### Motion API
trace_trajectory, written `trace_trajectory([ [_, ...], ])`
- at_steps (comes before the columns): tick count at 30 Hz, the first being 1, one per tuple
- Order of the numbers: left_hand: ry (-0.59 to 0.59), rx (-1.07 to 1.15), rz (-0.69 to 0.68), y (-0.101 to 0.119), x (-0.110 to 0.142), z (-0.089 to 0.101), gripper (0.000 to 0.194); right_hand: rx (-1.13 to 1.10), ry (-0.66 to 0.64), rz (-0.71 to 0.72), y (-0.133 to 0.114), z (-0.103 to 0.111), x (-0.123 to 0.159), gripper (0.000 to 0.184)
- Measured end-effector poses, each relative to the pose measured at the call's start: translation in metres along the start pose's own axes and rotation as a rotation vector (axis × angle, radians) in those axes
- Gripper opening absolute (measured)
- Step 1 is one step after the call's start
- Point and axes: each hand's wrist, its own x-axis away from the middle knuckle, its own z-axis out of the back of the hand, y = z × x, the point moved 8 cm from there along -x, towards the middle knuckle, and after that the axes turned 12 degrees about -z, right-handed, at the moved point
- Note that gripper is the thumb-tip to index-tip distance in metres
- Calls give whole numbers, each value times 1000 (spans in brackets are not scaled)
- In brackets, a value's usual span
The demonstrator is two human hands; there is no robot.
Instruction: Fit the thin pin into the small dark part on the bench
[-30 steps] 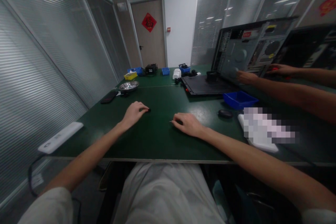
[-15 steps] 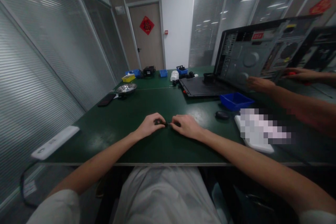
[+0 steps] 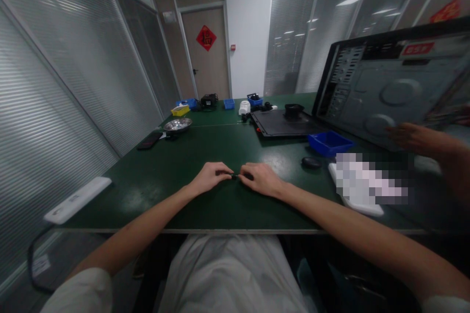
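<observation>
Low over the green table, my two hands almost meet at the middle. My left hand pinches a small black piece between thumb and fingertips; its kind is too small to make out. Just to the right, my right hand is closed in a pinch on something thin and pale, mostly hidden by the fingers. The black piece and the thin pale thing meet or nearly touch in the narrow gap between my fingertips.
A computer case stands tilted at right, with a co-worker's hand beside it. Nearby are a blue tray, a black mouse and a black panel. A metal bowl, phone and white power strip lie left.
My left hand has moved right and nearer with the black piece, up to my right hand, which has stayed nearly still. The co-worker has shifted and turned the computer case.
</observation>
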Motion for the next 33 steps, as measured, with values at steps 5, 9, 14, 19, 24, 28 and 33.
trace_trajectory([
  [5,49,52,17,-5,1,2,22,-52,16,11,0,0,-2,20],
  [9,39,43,15,-5,0,2,22,-17,7,21,0,-3,-4,20],
  [14,16,19,-2,-3,0,1,20,41,-7,31,-3,-7,-3,19],
  [19,57,57,71,-14,3,2,25,10,35,33,-2,-5,-2,22],
  [24,34,45,54,-6,2,0,24,33,24,54,-3,-6,-1,20],
  [28,-16,9,4,6,0,-4,18,77,23,96,-9,-7,0,19],
  [33,2,38,-14,9,-3,-8,18,83,18,97,-9,-11,0,21],
])
